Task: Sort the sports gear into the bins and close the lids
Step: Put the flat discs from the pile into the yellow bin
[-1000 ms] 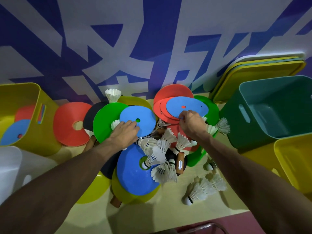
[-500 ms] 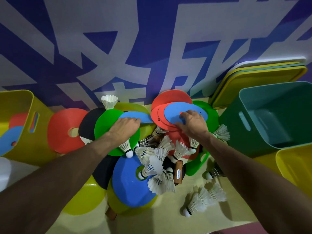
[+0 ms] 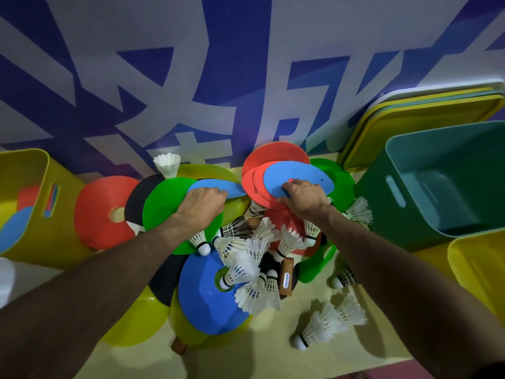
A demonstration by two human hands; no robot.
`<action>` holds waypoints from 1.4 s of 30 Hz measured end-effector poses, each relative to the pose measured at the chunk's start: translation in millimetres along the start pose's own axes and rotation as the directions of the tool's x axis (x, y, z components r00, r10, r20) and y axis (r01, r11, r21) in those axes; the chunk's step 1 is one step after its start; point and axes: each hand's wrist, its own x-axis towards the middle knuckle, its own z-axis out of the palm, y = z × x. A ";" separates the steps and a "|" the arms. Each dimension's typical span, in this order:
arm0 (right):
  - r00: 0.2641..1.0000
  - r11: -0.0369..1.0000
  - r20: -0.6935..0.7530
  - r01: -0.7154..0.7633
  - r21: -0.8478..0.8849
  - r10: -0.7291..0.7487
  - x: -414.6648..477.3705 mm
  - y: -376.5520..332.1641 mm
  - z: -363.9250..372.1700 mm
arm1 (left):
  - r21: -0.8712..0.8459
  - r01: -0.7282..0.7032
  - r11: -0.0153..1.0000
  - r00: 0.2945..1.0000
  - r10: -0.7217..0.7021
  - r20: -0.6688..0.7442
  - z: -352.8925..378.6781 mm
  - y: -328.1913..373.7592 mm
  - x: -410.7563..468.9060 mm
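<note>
Sort barely started, pile point(image 3: 207, 291) mostly unsorted.
My left hand point(image 3: 200, 206) grips a blue disc point(image 3: 236, 189), right hand point(image 3: 304, 198) curls its fingers on a second blue disc point(image 3: 297, 173); yellow bin point(image 3: 35, 170) holds few discs, lids point(image 3: 426, 116) off.

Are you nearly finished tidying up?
Not nearly. A few discs sit in the left yellow bin. The left hand grips a blue disc; the right hand grips a second blue disc. The shuttlecocks, paddles and other discs lie piled, and the lids lean unused.
</note>
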 end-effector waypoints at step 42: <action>0.784 0.902 -0.556 0.410 0.133 -0.275 -29.0 -442.8 -182.8 | -0.698 0.480 0.532 0.408 -0.839 -0.360 -94.8 -334.5 -300.9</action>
